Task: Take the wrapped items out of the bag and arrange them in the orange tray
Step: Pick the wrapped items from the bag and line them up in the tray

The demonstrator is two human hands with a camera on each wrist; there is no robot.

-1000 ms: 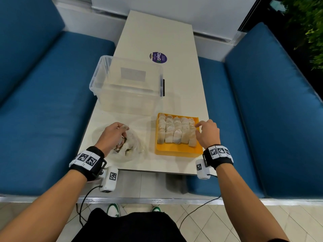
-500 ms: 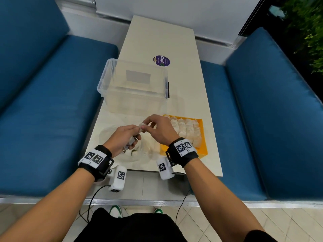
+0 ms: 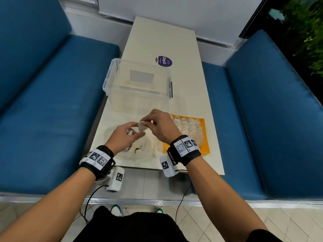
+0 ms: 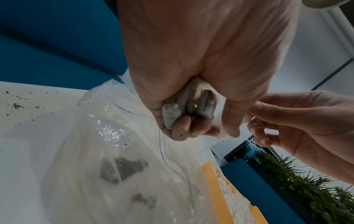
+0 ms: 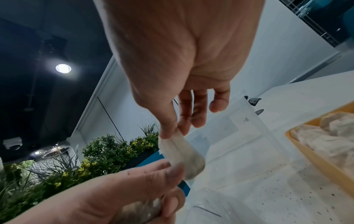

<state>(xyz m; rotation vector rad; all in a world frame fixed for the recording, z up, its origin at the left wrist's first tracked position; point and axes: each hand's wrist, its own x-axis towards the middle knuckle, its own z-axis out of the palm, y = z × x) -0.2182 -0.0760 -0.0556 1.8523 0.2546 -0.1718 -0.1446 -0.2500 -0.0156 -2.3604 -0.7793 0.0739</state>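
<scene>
Hand-off above the bag: one wrapped item passes from left hand [image 3: 125, 137] to right hand [image 3: 160, 126], next stop the tray.

Nearest, the clear bag [image 4: 107, 151] lies slumped on the tabletop [image 3: 188, 95] with a few dark items visible inside. Just above it, the left hand's curled fingers [image 4: 180, 128] clutch two more wrapped items [image 4: 188, 106] against the palm. The right hand's thumb and forefinger pinch the top of the passing item [image 5: 182, 156], whose lower end touches the left fingertips. To the right sits the orange tray [image 3: 202, 123], largely filled with rows. Beyond stands a clear bin [image 3: 138, 88]. The next move likely calls for a short carry rightward to a free spot in the tray.
</scene>
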